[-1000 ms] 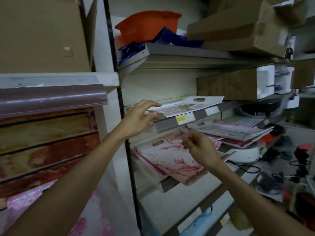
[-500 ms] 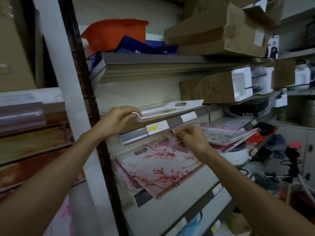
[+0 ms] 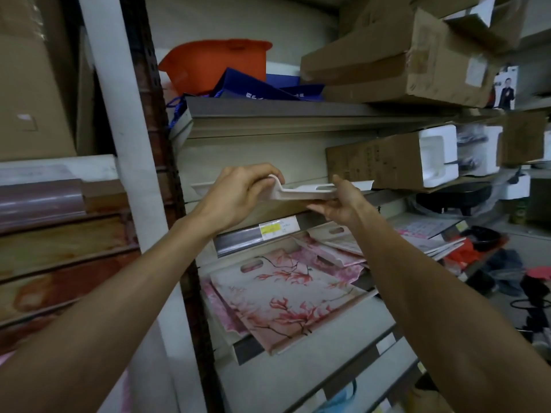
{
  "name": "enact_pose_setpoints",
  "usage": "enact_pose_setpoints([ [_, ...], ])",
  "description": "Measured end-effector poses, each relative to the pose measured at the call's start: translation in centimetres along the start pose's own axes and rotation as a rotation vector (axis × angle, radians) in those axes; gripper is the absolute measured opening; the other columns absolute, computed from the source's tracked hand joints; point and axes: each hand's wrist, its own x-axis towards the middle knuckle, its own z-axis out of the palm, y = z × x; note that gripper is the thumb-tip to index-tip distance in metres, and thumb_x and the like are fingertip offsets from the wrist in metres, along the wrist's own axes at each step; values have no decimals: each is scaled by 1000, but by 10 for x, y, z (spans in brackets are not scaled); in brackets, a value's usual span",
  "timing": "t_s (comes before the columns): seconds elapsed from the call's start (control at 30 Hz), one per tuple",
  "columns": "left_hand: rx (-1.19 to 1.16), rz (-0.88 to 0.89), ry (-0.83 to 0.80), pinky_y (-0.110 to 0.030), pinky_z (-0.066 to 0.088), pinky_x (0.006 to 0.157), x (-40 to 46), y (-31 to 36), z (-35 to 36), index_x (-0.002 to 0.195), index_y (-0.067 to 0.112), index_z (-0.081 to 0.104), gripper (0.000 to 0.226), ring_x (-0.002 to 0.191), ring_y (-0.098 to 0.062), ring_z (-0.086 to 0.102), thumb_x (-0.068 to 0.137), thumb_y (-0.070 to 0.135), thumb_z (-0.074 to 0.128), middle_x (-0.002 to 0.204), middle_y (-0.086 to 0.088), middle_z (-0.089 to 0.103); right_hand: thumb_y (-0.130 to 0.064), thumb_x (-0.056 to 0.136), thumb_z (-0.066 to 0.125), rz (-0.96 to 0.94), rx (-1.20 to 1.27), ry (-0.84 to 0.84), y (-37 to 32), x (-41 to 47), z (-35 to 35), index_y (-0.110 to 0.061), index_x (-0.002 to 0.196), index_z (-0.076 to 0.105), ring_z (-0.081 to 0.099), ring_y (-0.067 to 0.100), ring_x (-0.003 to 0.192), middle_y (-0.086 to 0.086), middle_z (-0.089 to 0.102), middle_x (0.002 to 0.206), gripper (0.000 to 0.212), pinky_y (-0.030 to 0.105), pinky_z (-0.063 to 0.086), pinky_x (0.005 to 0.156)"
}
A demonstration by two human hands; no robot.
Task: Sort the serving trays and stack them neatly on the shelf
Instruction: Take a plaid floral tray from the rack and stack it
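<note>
our left hand (image 3: 235,195) curls its fingers over the near corner of the white serving tray (image 3: 301,192), which sits edge-on at the middle shelf (image 3: 387,196); our right hand (image 3: 343,204) pinches it by the handle slot. we judge it could tip and slide off that shelf lip onto the floral trays (image 3: 286,299) lying askew below, should either grip slacken.

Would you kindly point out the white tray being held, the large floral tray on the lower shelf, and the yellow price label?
white tray (image 3: 301,193), head view, its near rim.
floral tray (image 3: 286,302), head view, middle of its printed face.
yellow price label (image 3: 270,229), head view, the label's centre.
</note>
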Motion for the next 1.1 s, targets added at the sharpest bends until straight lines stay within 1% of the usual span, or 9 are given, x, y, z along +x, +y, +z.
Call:
enact_pose_setpoints([
  [0.1,11,-12,16,-16,44,87,-13,11,-1,108,19,69,22,101,-6,61,99,17,49,108,5,72,-3,96,47,-47,-116,62,2,4,4,-1,129,44,57,44,106,27,51,130,33,57,57,55],
  [0.23,21,-9,17,-2,42,82,-35,28,0,112,22,71,23,99,4,58,97,18,54,115,7,71,5,95,40,-85,-123,104,6,-9,-2,-3,130,43,57,45,106,28,51,126,36,59,55,51],
  [0.4,-123,0,-75,-15,51,87,-65,56,3,115,25,70,33,103,1,65,93,6,56,114,18,69,7,95,31,-120,-53,134,2,-34,-26,-4,98,51,65,39,92,26,62,106,23,60,56,71],
  [0.5,-370,-84,-118,-16,52,90,-77,75,11,113,21,70,38,107,1,64,93,-4,50,111,15,71,3,94,31,-127,-48,182,-3,-47,-46,-6,114,58,67,39,101,22,66,116,35,58,57,76],
  [0.67,-574,-236,-65,-36,61,57,-83,93,26,105,13,71,26,87,-16,74,96,2,50,98,0,74,-10,99,42,-189,-84,280,-6,-78,-82,-7,114,53,62,38,106,18,60,119,19,57,51,92],
  [0.77,-600,-311,-7,-27,50,37,-87,97,33,100,16,72,25,68,-24,74,97,5,50,96,0,73,-26,97,51,-205,-100,284,-1,-92,-110,-8,123,53,65,40,103,17,64,120,32,63,51,88],
  [0.9,-540,-361,65,-7,40,39,-89,94,45,96,18,73,24,53,-32,68,96,6,51,93,2,74,-32,97,52,-269,-205,328,3,-109,-143,-7,116,57,66,39,103,18,66,116,32,61,52,90],
  [1.03,-410,-375,87,-17,47,43,-94,88,56,97,26,71,25,62,-13,68,95,11,51,90,11,73,-35,98,51,-349,-325,359,2,-128,-159,-6,123,57,67,36,101,18,68,116,38,54,55,89],
  [1.1,-311,-369,89,-8,47,51,-95,83,61,103,27,69,22,76,-2,66,96,15,51,97,17,70,-33,99,49,-380,-348,333,2,-135,-162,-7,126,55,67,32,95,16,68,112,38,47,57,83],
])
